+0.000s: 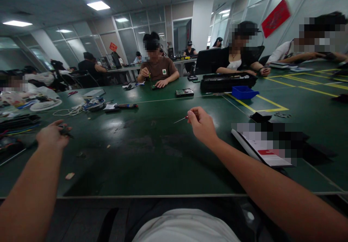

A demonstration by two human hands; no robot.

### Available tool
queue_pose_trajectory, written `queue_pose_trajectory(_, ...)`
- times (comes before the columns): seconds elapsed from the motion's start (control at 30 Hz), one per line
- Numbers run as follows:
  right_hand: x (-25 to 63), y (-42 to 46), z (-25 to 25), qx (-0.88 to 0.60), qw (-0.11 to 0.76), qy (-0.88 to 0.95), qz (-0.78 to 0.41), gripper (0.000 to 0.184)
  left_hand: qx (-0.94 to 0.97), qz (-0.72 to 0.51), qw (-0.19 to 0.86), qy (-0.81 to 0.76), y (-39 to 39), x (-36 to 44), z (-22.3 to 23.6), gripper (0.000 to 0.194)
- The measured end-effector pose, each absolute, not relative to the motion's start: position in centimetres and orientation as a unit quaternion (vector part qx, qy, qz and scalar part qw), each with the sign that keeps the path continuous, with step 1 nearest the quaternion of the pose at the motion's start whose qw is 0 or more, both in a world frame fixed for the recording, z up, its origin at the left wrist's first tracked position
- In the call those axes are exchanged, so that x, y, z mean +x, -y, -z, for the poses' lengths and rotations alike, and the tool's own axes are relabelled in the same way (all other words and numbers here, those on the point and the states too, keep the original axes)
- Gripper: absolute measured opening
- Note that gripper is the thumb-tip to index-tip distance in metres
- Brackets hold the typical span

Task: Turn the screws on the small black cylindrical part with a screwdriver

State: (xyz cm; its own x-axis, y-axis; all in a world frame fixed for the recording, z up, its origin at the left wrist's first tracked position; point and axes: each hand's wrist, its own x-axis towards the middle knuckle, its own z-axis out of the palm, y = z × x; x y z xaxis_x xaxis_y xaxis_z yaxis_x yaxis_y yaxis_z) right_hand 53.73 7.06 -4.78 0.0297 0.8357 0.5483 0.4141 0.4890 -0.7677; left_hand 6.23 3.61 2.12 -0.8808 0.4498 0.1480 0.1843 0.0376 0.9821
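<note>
My right hand is closed around a small screwdriver above the middle of the green table. Its thin metal shaft points left and slightly down, and a bit of red shows at my fingers; the rest of the handle is hidden. At the left, my left hand is raised over the table, its fingers bent around a small dark piece that is too blurred to name. Small scraps lie on the tabletop near that hand, among them a pale chip.
An open hard drive lies farther back, near a co-worker across the table. A blue bin and a long black casing stand back right. A white booklet lies right. Cables and a white fan-like part crowd the left.
</note>
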Motion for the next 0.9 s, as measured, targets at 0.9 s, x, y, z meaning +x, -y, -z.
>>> queue_pose_trajectory(0.9, 53.7, -6.7, 4.4, -0.454, 0.566, 0.655, -0.212, 0.026, 0.700, -0.386, 0.255, -0.544, -9.3, 34.7, 6.8, 0.057)
